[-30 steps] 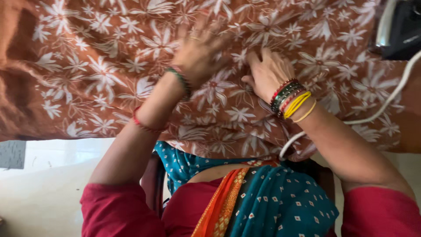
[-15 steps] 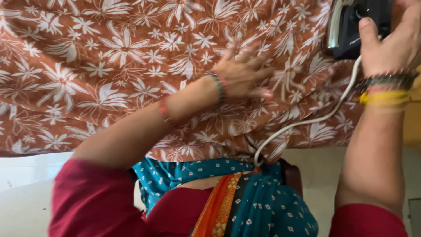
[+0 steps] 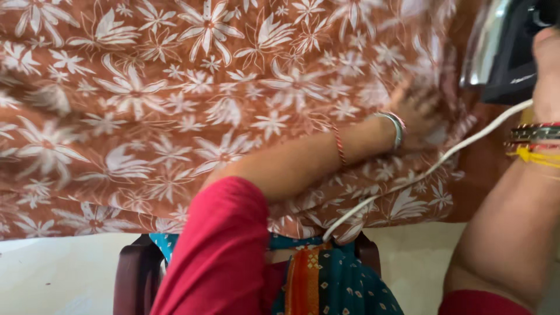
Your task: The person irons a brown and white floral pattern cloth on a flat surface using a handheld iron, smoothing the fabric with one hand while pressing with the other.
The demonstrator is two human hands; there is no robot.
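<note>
Brown cloth (image 3: 175,116) with white flower print spread flat, its near edge hanging over. Left hand (image 3: 421,114) lies flat on the cloth, blurred, bangle at wrist. Right hand (image 3: 548,73) at the frame's right edge grips a black iron (image 3: 504,55), soleplate tilted up beside the cloth. White cord (image 3: 408,181) runs from the iron across the cloth's edge

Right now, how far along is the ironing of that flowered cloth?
The brown flowered cloth is spread out, though soft folds show across it. In hand: the left hand lies flat on the cloth, and the right hand grips the black iron, tilted, soleplate off the cloth. No pressed part is visible.
</note>
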